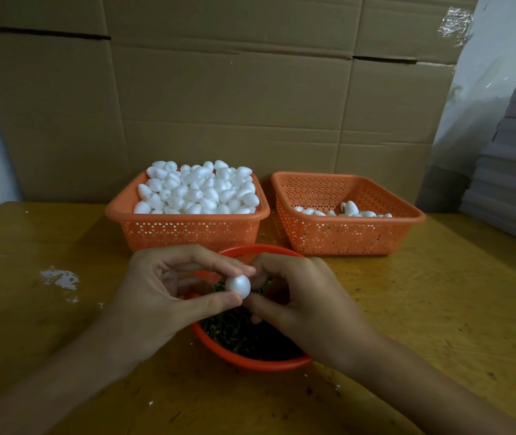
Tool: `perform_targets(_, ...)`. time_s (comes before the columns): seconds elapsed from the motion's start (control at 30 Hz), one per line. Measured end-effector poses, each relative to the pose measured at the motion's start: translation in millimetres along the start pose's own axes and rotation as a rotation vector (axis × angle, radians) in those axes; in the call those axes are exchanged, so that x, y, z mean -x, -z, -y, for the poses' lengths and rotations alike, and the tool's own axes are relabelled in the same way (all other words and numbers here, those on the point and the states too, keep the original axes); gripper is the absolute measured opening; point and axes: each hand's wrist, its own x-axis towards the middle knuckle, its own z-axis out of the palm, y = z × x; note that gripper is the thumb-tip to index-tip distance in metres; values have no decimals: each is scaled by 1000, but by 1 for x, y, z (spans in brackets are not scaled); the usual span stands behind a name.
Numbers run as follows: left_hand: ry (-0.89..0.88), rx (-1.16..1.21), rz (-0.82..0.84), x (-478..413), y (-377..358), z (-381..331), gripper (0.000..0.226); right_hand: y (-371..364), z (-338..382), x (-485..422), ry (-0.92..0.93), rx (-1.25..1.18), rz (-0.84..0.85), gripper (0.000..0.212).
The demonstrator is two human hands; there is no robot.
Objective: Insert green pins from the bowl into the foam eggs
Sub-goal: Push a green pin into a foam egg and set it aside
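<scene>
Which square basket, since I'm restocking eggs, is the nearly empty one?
The right basket: only a few eggs lie on its bottom, while the left basket is heaped with eggs above its rim.

Orange perforated plastic baskets: two, the left basket (187, 232) and the right basket (347, 238), along the far edge of the wooden table (62, 324). Round red plastic bowl (250, 363): one, toward the near edge. White foam eggs (197, 191): a heap beyond counting in the left basket; several, partly hidden, in the right basket; one held egg (238, 286). Green pins (244, 337): beyond counting. Hands: two, left hand (156, 296) and right hand (300, 299)
</scene>
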Motion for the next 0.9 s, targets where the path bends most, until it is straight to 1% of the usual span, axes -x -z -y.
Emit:
perform_targets(0.17,12,3,-26,0,1,1,27,0,-1,-1,-15,-18,35,5)
perform_targets(0.43,37,33,-66,-1,1,1,27,-1,-3,-1,9,7,8,5)
perform_targets(0.47,36,39,-66,-1,0,1,29,-1,-2,-1,9,10,-2,6)
perform_targets(0.53,33,70,-73,0,0,3,41,1,-2,-2,2,9,-33,7)
perform_targets(0.57,33,87,-80,0,-1,3,46,4,-2,-4,-2,17,-59,6)
perform_targets(0.63,21,77,-87,1,-2,3,48,17,-9,-9,-34,10,-143,4)
perform_targets(0.7,6,33,-75,3,-4,4,42,39,-24,-15,-134,-108,-263,2)
perform_targets(0.77,6,7,-55,5,-6,4,36,63,-43,-18,-261,-217,-390,7)
perform_targets(0.8,6,-5,-42,6,-6,4,34,74,-53,-19,-318,-232,-444,9)
perform_targets(0.9,13,-23,-22,7,-7,4,30,96,-85,-16,-456,-121,-568,13)
